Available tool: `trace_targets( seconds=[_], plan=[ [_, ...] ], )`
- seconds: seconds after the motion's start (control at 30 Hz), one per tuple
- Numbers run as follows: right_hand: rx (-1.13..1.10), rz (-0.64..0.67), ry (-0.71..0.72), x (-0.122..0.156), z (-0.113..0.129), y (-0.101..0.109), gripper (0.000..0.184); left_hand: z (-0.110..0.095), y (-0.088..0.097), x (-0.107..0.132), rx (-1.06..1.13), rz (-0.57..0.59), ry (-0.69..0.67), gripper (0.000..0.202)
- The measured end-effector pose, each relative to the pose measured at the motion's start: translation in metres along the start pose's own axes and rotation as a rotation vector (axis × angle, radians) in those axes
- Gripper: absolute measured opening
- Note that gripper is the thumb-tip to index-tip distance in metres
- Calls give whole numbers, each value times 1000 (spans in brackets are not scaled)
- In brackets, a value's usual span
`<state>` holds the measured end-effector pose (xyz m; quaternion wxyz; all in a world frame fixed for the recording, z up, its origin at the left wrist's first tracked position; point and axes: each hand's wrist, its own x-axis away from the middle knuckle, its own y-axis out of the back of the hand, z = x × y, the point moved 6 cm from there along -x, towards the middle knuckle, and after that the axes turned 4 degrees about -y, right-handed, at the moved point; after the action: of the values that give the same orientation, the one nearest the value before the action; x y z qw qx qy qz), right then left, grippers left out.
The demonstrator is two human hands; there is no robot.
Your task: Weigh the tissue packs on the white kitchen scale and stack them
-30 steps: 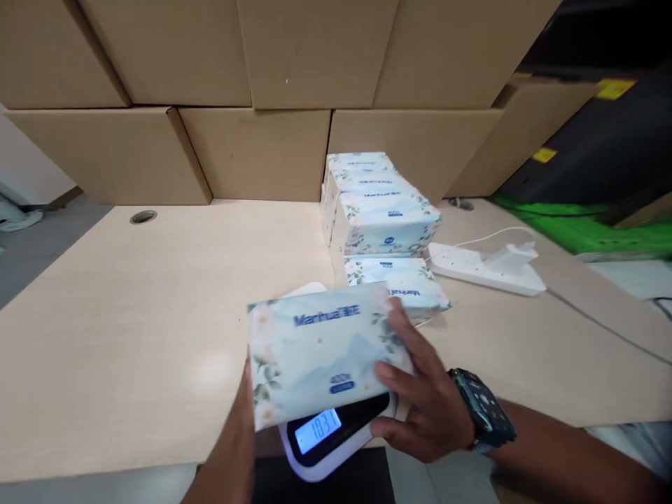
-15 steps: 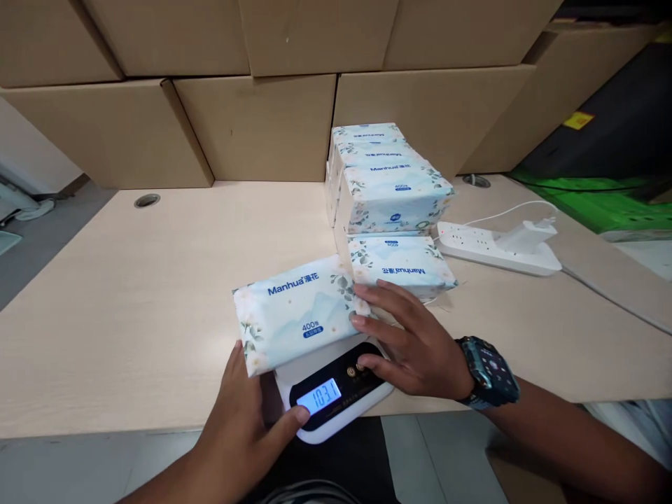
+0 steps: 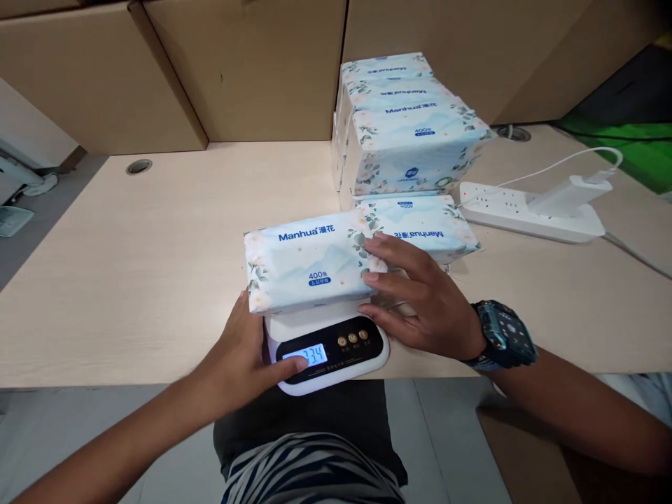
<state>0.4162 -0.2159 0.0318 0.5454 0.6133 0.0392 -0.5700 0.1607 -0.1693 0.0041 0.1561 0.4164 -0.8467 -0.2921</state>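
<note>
A pale blue flowered tissue pack point(image 3: 307, 262) lies on a white digital scale point(image 3: 330, 346) at the desk's near edge. My left hand point(image 3: 246, 353) grips the pack's left end from below, thumb resting on the lit display. My right hand point(image 3: 420, 297), with a watch on its wrist, holds the pack's right end with spread fingers. Behind it lies another tissue pack point(image 3: 425, 224), and a stack of tissue packs point(image 3: 404, 126) stands further back.
A white power strip point(image 3: 530, 213) with a plugged-in charger and cable lies at the right. Cardboard boxes point(image 3: 252, 70) line the back of the light wooden desk point(image 3: 131, 266). A cable hole point(image 3: 138, 166) is at the back left.
The pack has settled lower onto the scale between both hands. The display reading changed from 103.1 to a different number. The camera tilted down, showing my lap.
</note>
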Motion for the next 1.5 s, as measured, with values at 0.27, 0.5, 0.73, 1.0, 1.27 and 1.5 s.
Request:
trace_targets(
  seconds=[0.27,0.5,0.73,1.0,1.27,1.5],
  plan=[
    [23,-17,58,-2,7,-4,77,8,26,-28,80,263,-71,106],
    [-27,-33,20,1,-1,-5,72,2,43,-57,370,13,-66,98],
    [-56,-34,-17,2,-2,-4,79,15,15,-57,525,-181,-184,104],
    [17,-13,3,3,2,-5,88,33,23,-63,548,-238,-141,95],
    [66,-35,-8,3,3,-1,87,35,23,-64,555,-239,-130,98],
    [85,-86,5,-4,6,6,75,49,24,-70,524,-240,-236,93]
  ],
)
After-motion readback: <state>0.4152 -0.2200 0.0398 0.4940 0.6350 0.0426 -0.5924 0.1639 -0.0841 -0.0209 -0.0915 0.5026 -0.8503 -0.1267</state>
